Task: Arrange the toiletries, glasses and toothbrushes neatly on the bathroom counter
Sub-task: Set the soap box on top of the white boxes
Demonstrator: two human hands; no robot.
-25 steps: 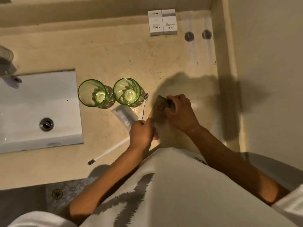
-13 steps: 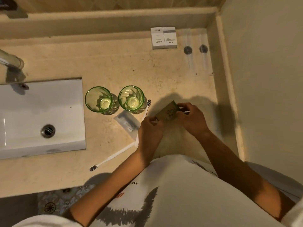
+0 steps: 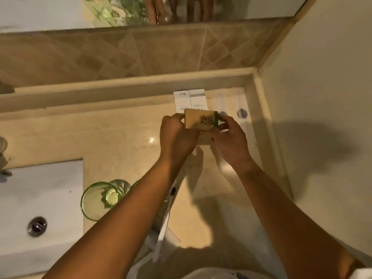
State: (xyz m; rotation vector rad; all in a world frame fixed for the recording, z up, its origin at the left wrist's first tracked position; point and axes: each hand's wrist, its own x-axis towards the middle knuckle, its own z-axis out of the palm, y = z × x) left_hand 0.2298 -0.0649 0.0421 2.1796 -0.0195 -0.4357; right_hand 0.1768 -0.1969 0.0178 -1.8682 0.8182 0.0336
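Observation:
Both hands hold a small beige soap box with a green end and a dark floral print, above the back of the counter. My left hand grips its left end, my right hand its right end. Just behind it, two white toiletry boxes lie side by side against the back ledge. A green glass stands near the sink; a second one is mostly hidden under my left forearm. A white toothbrush and a clear sachet lie beneath that arm.
The white sink with its drain fills the lower left. Two clear packets with dark round caps lie at the back right corner. A wall bounds the counter on the right; a tiled ledge and mirror run along the back.
Both hands have carried the soap box from the front of the counter toward the back, next to the white boxes. The camera has tilted up, showing the ledge and mirror.

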